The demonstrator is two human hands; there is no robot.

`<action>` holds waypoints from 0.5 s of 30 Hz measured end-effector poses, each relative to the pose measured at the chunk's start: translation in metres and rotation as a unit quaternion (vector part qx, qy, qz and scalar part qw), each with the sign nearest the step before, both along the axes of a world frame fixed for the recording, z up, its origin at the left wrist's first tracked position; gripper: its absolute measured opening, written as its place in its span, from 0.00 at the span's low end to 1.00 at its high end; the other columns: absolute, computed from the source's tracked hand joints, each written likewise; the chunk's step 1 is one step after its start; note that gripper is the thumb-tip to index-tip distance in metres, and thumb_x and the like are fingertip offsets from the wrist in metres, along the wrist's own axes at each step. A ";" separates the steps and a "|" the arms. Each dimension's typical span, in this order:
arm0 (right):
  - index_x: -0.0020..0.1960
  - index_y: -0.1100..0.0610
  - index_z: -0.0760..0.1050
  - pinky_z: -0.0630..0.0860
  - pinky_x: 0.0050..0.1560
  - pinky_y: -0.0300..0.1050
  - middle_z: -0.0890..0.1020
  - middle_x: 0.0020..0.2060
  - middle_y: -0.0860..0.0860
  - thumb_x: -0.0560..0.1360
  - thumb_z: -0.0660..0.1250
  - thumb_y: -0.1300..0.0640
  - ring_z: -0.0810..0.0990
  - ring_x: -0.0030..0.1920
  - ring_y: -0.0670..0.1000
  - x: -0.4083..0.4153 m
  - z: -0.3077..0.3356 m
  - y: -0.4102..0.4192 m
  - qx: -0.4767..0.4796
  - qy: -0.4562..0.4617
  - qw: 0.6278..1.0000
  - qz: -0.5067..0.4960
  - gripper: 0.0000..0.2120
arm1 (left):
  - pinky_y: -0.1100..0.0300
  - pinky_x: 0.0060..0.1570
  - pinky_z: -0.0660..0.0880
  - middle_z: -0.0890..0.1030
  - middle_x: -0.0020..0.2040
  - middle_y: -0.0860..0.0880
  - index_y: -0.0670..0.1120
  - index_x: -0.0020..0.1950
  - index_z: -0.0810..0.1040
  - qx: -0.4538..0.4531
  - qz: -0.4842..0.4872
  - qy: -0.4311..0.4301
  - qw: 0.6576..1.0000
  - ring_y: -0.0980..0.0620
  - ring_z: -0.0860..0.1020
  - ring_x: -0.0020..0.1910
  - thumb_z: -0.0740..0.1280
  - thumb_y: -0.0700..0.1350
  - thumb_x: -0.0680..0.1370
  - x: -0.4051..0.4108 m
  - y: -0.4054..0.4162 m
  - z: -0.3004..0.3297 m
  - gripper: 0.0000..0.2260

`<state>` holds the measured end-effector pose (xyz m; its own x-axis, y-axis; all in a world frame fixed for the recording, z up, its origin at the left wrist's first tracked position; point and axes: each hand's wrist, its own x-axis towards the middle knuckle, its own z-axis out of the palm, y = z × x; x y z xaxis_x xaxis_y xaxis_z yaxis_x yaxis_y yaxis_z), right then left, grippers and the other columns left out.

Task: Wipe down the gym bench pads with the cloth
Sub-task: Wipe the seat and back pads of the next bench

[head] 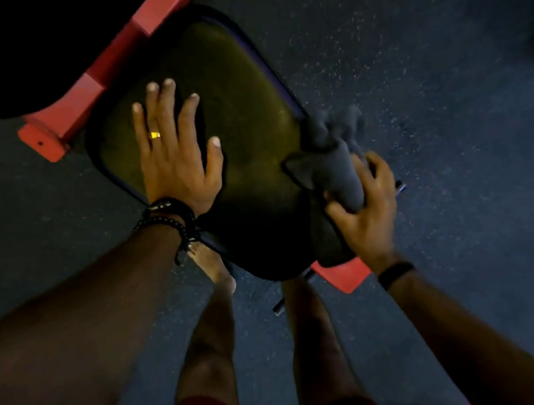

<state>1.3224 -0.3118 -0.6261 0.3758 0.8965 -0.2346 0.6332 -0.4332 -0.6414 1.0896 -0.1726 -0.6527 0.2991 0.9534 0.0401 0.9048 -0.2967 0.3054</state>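
A dark padded bench seat (238,109) with a bluish edge fills the middle of the view, mounted on a red frame. My left hand (175,153) lies flat on the pad's left half, fingers spread, a ring on one finger. My right hand (367,208) grips a bunched grey cloth (331,154) at the pad's right edge. The cloth drapes over that edge and partly hangs off it.
The red metal frame (95,82) runs from upper middle to the left, with another red foot (342,276) below the pad. My bare legs and a foot (214,265) stand right under the seat. Dark speckled rubber floor (425,40) surrounds the bench. A large black pad (10,50) fills the upper left.
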 end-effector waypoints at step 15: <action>0.67 0.61 0.71 0.67 0.54 0.52 0.75 0.56 0.62 0.73 0.70 0.44 0.73 0.55 0.63 -0.127 0.005 -0.012 -0.059 -0.128 0.895 -0.424 0.30 | 0.39 0.76 0.48 0.56 0.79 0.37 0.42 0.76 0.63 -0.107 -0.059 0.021 0.992 0.37 0.53 0.79 0.53 0.54 0.81 -0.015 -0.004 0.022 0.27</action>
<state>1.1954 -0.3240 -0.6207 0.9638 0.2391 -0.1180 0.1652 -0.8829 -0.4395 1.0743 -0.1767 -0.6311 0.4061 0.8969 -0.1753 0.8812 -0.3335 0.3351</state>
